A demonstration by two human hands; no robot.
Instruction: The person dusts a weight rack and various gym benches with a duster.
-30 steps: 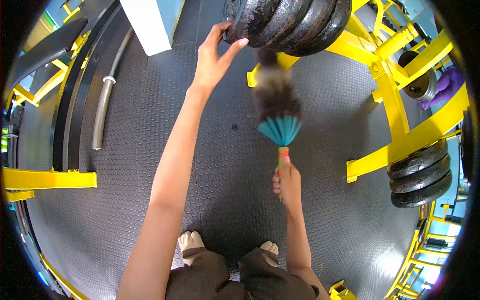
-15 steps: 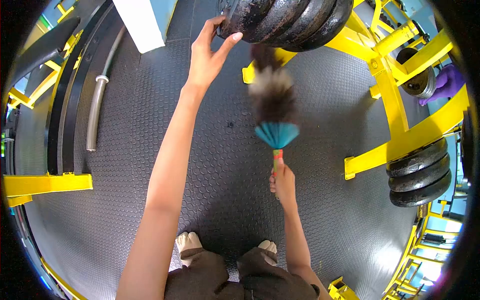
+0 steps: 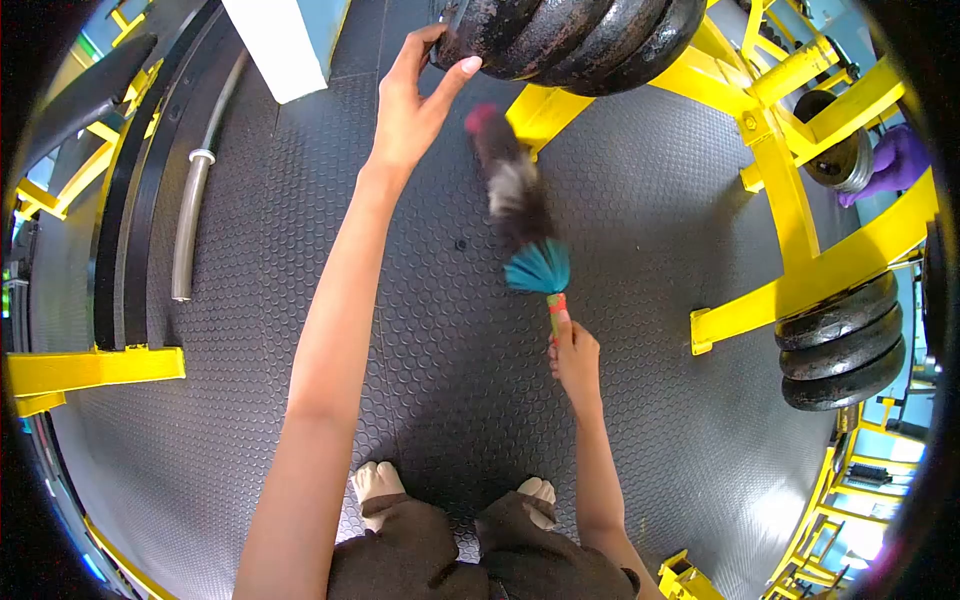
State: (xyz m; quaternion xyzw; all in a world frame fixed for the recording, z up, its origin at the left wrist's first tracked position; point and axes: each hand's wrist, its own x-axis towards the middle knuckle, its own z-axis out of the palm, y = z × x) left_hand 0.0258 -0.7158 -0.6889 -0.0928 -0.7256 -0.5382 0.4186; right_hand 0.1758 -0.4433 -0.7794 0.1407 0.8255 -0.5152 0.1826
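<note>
My right hand (image 3: 577,366) is closed round the handle of a feather duster (image 3: 537,265) with teal, dark and white feathers and a pinkish tip. The duster points up and slightly left over the black floor, its upper part blurred, near the foot of the yellow rack. At the top, my left hand (image 3: 412,108) touches the left edge of a row of black weight plates (image 3: 580,42), thumb and fingers spread over the rim. The far side of that grip is hidden behind the plate.
A yellow rack (image 3: 785,200) stands on the right, with more black plates (image 3: 840,345) low down and a purple cloth (image 3: 895,165) behind. On the left lie a metal bar (image 3: 192,225) and a yellow-footed frame (image 3: 95,368). A white post (image 3: 283,50) rises at upper left.
The duster has swung left, its tip now left of the yellow rack's foot. My right hand has shifted slightly down and right. My left hand remains at the plates.
</note>
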